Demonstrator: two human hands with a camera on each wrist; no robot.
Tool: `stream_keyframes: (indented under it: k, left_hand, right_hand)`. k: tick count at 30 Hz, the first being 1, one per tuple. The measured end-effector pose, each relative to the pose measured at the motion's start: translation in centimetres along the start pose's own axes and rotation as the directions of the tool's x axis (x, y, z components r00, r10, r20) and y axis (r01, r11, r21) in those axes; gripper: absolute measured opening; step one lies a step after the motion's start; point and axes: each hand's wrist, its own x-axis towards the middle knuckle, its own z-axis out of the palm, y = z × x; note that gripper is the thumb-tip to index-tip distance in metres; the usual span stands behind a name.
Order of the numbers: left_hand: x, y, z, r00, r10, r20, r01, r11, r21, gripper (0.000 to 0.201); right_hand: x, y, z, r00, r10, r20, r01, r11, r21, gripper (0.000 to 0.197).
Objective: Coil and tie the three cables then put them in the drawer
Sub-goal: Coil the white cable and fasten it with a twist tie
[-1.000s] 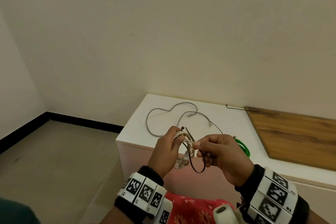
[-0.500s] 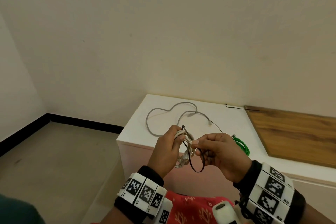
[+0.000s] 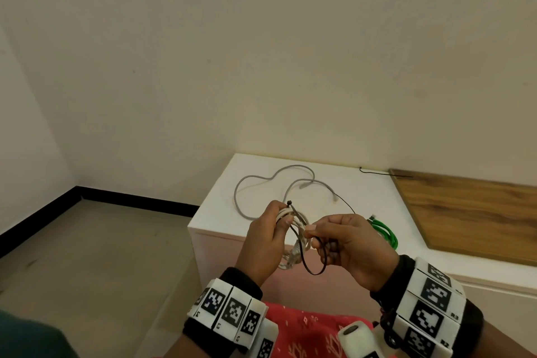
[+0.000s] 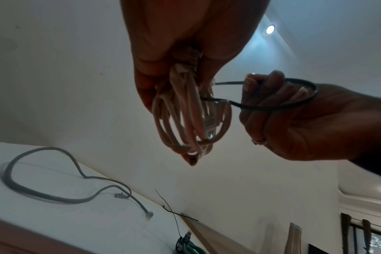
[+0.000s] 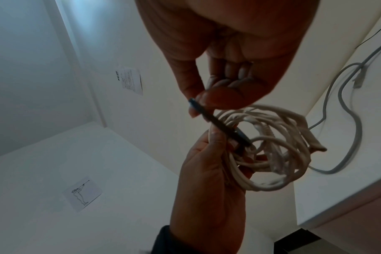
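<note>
My left hand (image 3: 266,241) grips a coiled white cable (image 3: 296,222) (image 4: 191,118) (image 5: 278,149) in the air before the cabinet. A black zip tie (image 3: 312,269) (image 4: 294,103) (image 5: 220,127) loops round the coil. My right hand (image 3: 348,244) pinches the tie's end between thumb and forefinger beside the coil. A grey cable (image 3: 261,183) (image 4: 54,197) lies uncoiled on the white cabinet top (image 3: 363,197). A coiled green cable (image 3: 385,231) lies on that top, behind my right hand.
Another black zip tie (image 3: 377,173) lies at the cabinet's back edge, against the wall. A wooden board (image 3: 470,212) covers the top to the right. Bare floor (image 3: 101,256) spreads to the left.
My right hand has shifted slightly right and down, drawing the tie's loop a little wider below the coil. The left hand has kept its grip.
</note>
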Motion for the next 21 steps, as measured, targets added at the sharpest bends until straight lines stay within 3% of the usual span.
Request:
stream_keyframes:
  k: [21]
  left_hand:
    - [-0.70,-0.17,-0.44,1.000,-0.012,0.009,0.012,1.000,0.013,0.007]
  right_hand:
    - [0.03,0.29,0.31,1.000,0.008,0.004,-0.008,1.000,0.030,0.015]
